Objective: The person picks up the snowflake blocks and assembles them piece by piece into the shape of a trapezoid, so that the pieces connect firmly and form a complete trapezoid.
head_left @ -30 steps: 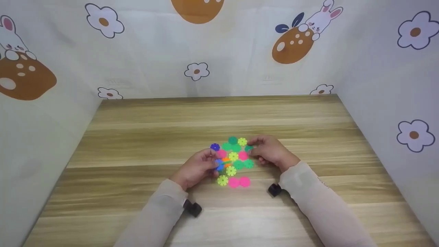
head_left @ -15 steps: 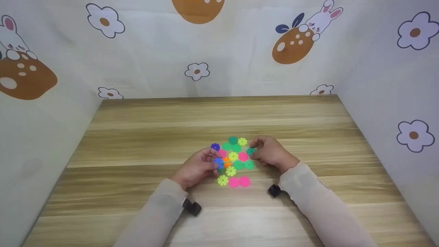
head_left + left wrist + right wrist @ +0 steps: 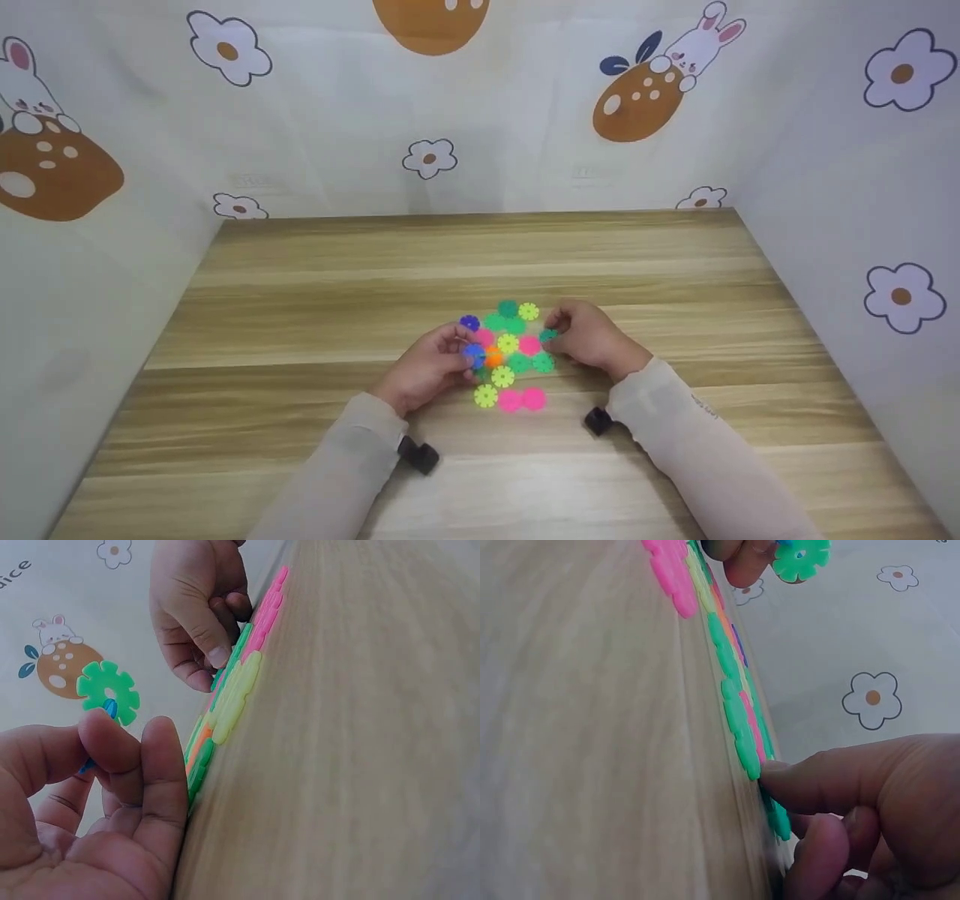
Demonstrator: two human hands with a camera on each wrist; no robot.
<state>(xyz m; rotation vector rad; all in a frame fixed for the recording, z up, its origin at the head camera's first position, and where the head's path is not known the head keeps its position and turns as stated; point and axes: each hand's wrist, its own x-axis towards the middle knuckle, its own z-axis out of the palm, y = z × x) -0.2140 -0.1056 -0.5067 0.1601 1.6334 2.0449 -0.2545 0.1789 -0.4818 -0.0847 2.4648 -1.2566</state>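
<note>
We are seeing the left hand (image 3: pixel 431 367) pinching a blue disc (image 3: pixel 472 355) in its fingers (image 3: pixel 109 742) above the worktop (image 3: pixel 337 255); in the left wrist view a light green disc (image 3: pixel 109 676) is sitting crosswise on the blue one, the two apparently slotting together. At the right edge of the flat cluster the right hand (image 3: pixel 596 345) is bending thumb and fingers round a teal disc (image 3: pixel 550 334), pinching it low at the worktop, though we are not making out how firm that hold is. Just beside it a pink disc (image 3: pixel 529 345) and a green disc (image 3: pixel 542 362) are lying, and we are judging these the main hazard: with the thumb resting so near their rims, any lifting could be dragging them along, or the fingers could be slipping off such a thin edge and flicking the teal disc away. On the left we are worrying about the joint: under an uneven squeeze or twist, the light green disc could be working loose and dropping among the others. The left hand is also hanging close over an orange disc (image 3: pixel 493 356) and a yellow disc (image 3: pixel 502 376), so dipping knuckles could be knocking them askew.
</note>
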